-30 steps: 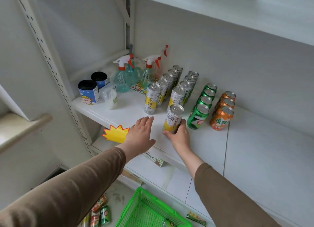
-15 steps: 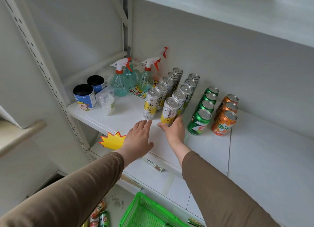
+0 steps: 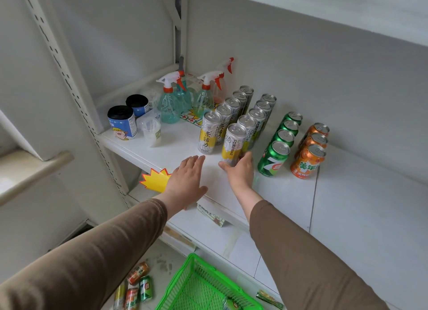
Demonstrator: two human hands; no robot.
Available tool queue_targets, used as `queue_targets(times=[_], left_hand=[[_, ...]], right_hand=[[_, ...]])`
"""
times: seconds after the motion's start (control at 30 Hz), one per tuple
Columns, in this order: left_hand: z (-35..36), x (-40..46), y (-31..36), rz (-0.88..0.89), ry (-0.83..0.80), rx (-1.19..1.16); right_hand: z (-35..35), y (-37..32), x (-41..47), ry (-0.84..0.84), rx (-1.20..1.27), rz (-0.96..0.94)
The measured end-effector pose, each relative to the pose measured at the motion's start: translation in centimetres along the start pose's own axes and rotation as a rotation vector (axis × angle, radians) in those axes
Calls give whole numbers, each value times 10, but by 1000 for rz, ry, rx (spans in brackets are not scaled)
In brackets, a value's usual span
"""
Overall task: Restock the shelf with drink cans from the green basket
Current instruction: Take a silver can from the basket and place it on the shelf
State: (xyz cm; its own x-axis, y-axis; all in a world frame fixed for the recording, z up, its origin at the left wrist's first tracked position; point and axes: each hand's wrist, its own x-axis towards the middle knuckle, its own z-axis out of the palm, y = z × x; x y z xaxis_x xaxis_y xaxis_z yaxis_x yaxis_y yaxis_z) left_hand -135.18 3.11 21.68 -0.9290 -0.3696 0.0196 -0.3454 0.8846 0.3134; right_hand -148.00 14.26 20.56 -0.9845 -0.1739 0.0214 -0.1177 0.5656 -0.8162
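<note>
On the white shelf [image 3: 347, 205] stand two rows of tall white-and-yellow cans, a row of green cans [image 3: 273, 159] and a row of orange cans [image 3: 306, 162]. My right hand [image 3: 239, 173] grips the base of the front tall can [image 3: 234, 140] of the second row, thumb on its left and fingers on its right. The can stands upright against the can behind it. My left hand [image 3: 187, 177] lies flat on the shelf, just left of it, holding nothing. The green basket [image 3: 185, 284] sits on the floor below, partly cut off by the frame.
Spray bottles [image 3: 169, 105], two blue tubs [image 3: 121, 124] and a clear plastic pack [image 3: 151, 131] fill the shelf's left end. A yellow star tag [image 3: 155, 180] hangs at the shelf edge. Several cans [image 3: 139, 286] lie on the floor left of the basket. Another shelf hangs overhead.
My right hand has slid the tall can back and left into line at the front of the second row. My left hand has stayed flat on the shelf.
</note>
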Motion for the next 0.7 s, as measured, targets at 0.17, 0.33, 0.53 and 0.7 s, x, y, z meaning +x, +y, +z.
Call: queue_targets(times=[0.17, 0.33, 0.53, 0.7], left_hand=[[-1, -24, 1, -6, 26, -2], [9, -66, -1, 16, 95, 6], [45, -131, -11, 58, 113, 53], [96, -192, -23, 27, 50, 39]], right_hand=[[-10, 17, -35, -10, -88, -148], [-19, 33, -87, -18, -272, -433], [-23, 60, -158, -52, -425, -613], [-20, 107, -220, -97, -482, -673]])
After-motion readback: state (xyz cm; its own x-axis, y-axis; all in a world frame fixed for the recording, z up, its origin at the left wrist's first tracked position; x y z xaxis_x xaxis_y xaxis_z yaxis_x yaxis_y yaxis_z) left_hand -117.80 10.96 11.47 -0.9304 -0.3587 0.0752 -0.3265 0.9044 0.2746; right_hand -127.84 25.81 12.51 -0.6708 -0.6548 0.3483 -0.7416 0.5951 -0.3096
